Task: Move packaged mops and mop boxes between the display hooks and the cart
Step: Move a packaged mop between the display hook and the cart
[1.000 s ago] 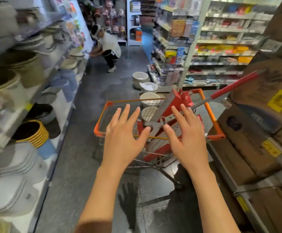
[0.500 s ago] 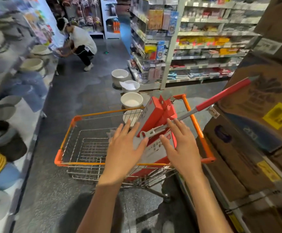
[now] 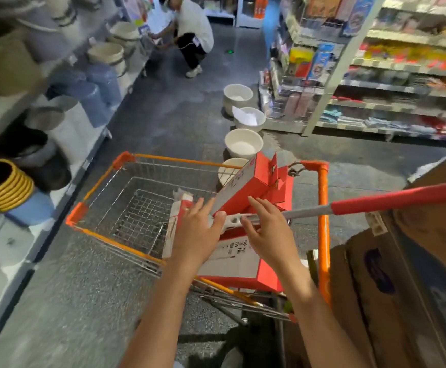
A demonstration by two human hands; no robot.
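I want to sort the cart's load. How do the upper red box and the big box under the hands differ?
The upper red box is all red, slimmer, and leans tilted with its far end raised. The big box is wider, has a white printed face with red edges, and lies lower. Both sit in the cart.

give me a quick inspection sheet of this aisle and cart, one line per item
surface: dark speckled floor; wire cart with orange rim stands on it
job's things: red and white mop boxes piled at the cart's right side; mop handle, red grip and grey shaft, lies across the cart rim, sticking out right
clutter: white buckets in a row on the floor beyond the cart
hands: left hand and right hand spread open over the boxes, gripping nothing
cables: nothing seen
surroundings: shelves of bins left, stocked shelves far right, cardboard cartons near right, a person crouching down the aisle
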